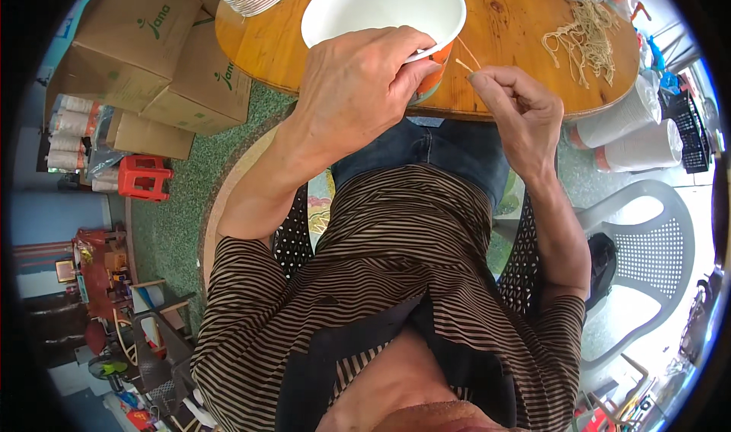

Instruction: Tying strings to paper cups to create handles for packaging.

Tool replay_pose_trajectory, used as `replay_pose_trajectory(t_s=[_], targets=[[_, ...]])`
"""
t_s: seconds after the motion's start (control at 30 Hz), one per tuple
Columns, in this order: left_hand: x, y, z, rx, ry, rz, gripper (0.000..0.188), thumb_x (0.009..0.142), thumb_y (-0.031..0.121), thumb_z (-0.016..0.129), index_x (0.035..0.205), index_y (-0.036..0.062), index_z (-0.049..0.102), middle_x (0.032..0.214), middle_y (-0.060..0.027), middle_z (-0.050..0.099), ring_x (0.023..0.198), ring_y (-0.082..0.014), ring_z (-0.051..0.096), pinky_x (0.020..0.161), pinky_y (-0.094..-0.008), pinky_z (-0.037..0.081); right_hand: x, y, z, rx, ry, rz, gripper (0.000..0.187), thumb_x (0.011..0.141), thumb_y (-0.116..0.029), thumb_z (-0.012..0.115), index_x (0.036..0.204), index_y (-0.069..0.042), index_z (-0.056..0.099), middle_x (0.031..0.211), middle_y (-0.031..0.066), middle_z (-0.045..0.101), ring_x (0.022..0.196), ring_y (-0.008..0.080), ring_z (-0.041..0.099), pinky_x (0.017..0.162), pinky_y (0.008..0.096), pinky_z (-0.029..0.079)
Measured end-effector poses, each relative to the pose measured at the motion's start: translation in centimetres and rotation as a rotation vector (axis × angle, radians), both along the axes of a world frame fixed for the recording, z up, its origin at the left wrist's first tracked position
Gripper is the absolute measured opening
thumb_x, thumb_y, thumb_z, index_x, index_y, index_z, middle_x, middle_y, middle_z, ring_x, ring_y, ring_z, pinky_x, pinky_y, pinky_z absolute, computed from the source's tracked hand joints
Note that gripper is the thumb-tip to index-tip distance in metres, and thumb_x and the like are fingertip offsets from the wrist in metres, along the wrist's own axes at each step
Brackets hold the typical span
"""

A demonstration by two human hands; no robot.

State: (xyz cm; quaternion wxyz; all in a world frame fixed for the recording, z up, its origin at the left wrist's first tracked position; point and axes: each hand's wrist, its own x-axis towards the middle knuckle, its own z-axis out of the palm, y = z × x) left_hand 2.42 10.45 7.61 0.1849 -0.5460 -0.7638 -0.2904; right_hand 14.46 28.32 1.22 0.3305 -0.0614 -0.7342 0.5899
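Left hand [356, 81]: closed on bucket [384, 9] rim
Right hand [524, 112]: fingertips pinching cord [464, 65]
Bucket mouth: upward, axis roughly upright
Bucket position: table's [510, 32] near edge

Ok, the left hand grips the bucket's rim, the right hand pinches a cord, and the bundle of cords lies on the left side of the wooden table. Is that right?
Not quite: the head view shows the bundle of cords on the right side of the wooden table. The left hand does grip the bucket by its rim, and the right hand pinches a cord.
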Motion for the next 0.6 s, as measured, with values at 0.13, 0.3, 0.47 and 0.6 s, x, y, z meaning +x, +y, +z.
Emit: replay_pose_trajectory(t_s=[0.13,0.3,0.47,0.6], targets=[[0.02,-0.03,-0.08,-0.001,0.014,0.0,0.021,0.089,0.016,0.079,0.106,0.0041,0.074,0.087,-0.0116,0.075,0.069,-0.0256,0.072,0.063,-0.0334,0.056,0.11,0.28,-0.17,0.026,-0.025,-0.028,0.014,0.096,-0.011,0.076,0.098,0.002,0.077,0.071,-0.0089,0.057,0.065,-0.0008,0.045,0.057,0.0173,0.036],[-0.1,-0.03,-0.26,0.025,0.019,-0.005,0.022,0.089,0.017,0.08,0.106,0.005,0.074,0.088,-0.0118,0.075,0.07,-0.0266,0.073,0.063,-0.0341,0.056,0.43,-0.02,0.14,0.062,0.002,-0.072,0.014,0.096,-0.011,0.076,0.099,0.002,0.077,0.071,-0.0088,0.058,0.065,-0.0008,0.046,0.057,0.0172,0.036],[-0.02,0.05,-0.25,0.003,0.005,0.01,0.021,0.088,0.018,0.08,0.105,0.0058,0.074,0.087,-0.0107,0.076,0.071,-0.0273,0.073,0.064,-0.0345,0.056,0.49,-0.09,0.08,0.074,-0.006,-0.072,0.014,0.096,-0.011,0.075,0.1,0.003,0.076,0.071,-0.0083,0.059,0.065,-0.0006,0.046,0.057,0.0176,0.037],[-0.03,-0.03,-0.23,-0.002,0.004,0.013,0.022,0.088,0.019,0.08,0.105,0.006,0.074,0.087,-0.0104,0.076,0.072,-0.0275,0.073,0.063,-0.0348,0.056,0.5,-0.09,0.27,0.089,0.005,-0.084,0.014,0.096,-0.011,0.076,0.1,0.003,0.077,0.071,-0.0078,0.06,0.065,-0.0009,0.046,0.057,0.0176,0.038]])
